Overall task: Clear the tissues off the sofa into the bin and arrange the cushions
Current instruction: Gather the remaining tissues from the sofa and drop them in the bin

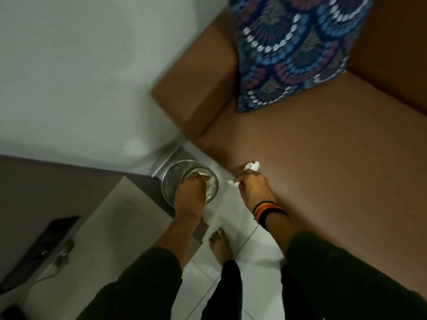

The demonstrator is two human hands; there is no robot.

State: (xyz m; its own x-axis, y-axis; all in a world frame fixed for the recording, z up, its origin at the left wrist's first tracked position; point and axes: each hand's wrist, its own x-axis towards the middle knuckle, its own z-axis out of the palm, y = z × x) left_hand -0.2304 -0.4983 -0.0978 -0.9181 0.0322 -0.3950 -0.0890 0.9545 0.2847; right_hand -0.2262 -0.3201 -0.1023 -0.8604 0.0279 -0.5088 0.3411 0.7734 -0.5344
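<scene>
Smooth brown sofa (323, 158) fills 3 o'clock, a fan-patterned blue cushion (293, 49) propped at 1. At its corner a round metal bin (168, 181) holds white tissues (211, 184); left hand (190, 192) reaches in, grip unclear. Right hand (253, 184) clutches crumpled tissue (251, 166) beside it

We can't see the left hand's (191, 190) fingertips, sunk in the bin (169, 181) among white tissues (211, 184). Right hand (251, 185) hides most of its tissue (251, 166); only tips poke out. Cushion (293, 49) cut off by the far edge, sofa (323, 158) by the right. Dark object (44, 245) near left too blurred to identify.
</scene>
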